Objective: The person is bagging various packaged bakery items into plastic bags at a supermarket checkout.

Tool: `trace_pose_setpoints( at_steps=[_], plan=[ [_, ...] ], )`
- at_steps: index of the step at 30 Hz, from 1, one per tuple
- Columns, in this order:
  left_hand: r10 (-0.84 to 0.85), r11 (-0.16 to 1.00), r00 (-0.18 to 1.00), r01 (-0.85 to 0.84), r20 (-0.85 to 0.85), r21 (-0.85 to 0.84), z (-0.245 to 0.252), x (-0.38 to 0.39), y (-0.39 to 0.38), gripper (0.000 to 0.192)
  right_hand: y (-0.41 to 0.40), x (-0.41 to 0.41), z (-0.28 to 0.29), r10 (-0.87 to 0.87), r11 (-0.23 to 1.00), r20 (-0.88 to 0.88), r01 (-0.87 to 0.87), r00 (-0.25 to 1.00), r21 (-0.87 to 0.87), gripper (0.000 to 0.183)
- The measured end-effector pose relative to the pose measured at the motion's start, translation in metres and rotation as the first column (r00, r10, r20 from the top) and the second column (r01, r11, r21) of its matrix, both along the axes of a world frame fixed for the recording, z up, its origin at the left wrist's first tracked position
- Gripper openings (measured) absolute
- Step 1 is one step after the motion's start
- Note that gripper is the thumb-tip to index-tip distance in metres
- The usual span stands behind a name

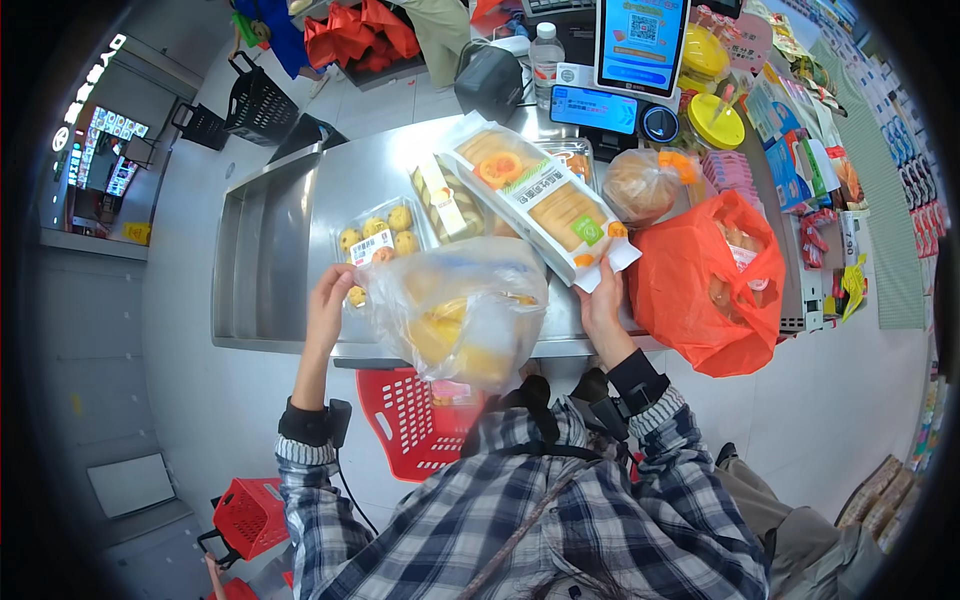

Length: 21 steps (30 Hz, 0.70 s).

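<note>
Pinched in my left hand [330, 296] is the edge of a clear plastic bag [469, 311] with yellow food in it, at the front edge of the steel counter [292, 225]. My right hand [604, 300] grips the near end of a long bread package [544, 199], which lies tilted across the counter. Beyond the bag are a clear box of round cookies [401, 217] and a wrapped green-striped loaf [450, 199]. Right of the long package sit a bagged round bread [639, 187] and a red plastic bag [697, 285] holding bread.
A red shopping basket [405, 427] stands below the counter's front edge. At the back are a water bottle [547, 64], a phone [592, 109] and a payment screen [641, 45]. Boxed goods [795, 172] line the right side. Another person's trousered leg [787, 510] is at lower right.
</note>
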<state>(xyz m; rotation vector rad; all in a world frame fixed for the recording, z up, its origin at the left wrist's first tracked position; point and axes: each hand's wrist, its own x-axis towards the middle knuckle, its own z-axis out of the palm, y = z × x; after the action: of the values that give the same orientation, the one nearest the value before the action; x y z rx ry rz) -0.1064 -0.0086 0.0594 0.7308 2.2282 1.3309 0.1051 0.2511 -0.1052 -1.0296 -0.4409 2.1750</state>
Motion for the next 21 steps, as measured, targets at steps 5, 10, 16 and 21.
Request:
trace_pose_setpoints(
  at_steps=[5,10,16,21],
  plan=[
    [0.283,0.959,0.956,-0.284,-0.082,0.001,-0.038,-0.034,-0.030,0.019,0.011,-0.006,0.000,0.016,0.999,0.058,-0.019,0.998,0.044,0.038],
    [0.370,0.753,0.784,-0.567,-0.498,-0.333,-0.131,-0.076,-0.112,0.048,0.012,0.004,-0.004,0.100,0.992,0.167,-0.111,0.981,0.062,0.037],
    [0.480,0.726,0.867,-0.480,-0.136,-0.493,-0.186,-0.084,-0.146,0.053,0.004,0.033,0.003,0.281,0.953,0.144,-0.294,0.949,0.071,0.026],
    [0.623,0.750,0.772,-0.546,0.124,-0.373,-0.181,-0.069,-0.110,0.043,-0.008,0.054,0.017,0.381,0.919,0.157,-0.391,0.911,0.040,0.023]
  ],
)
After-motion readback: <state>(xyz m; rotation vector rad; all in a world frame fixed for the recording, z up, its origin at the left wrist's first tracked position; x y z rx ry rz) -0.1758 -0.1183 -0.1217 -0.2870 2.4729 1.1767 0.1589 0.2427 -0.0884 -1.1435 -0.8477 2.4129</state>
